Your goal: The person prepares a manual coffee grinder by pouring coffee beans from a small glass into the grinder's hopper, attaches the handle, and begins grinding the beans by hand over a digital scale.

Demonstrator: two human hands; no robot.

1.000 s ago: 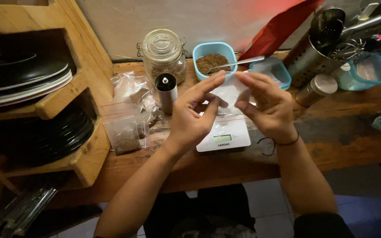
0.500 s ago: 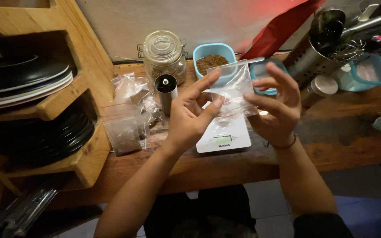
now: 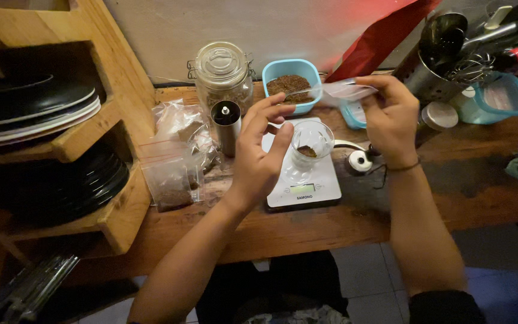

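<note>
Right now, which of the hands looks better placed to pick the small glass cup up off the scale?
Left, probably. The left hand hovers open right beside the glass cup on the white scale, holding nothing that I can see. The right hand is pinching a clear plastic bag farther back.

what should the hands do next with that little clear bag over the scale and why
Probably bring the small clear bag in the right hand down to the glass cup on the white scale. The cup holds only a little brown powder, the left hand is beside it, and the bag is up over the blue tub.
</note>
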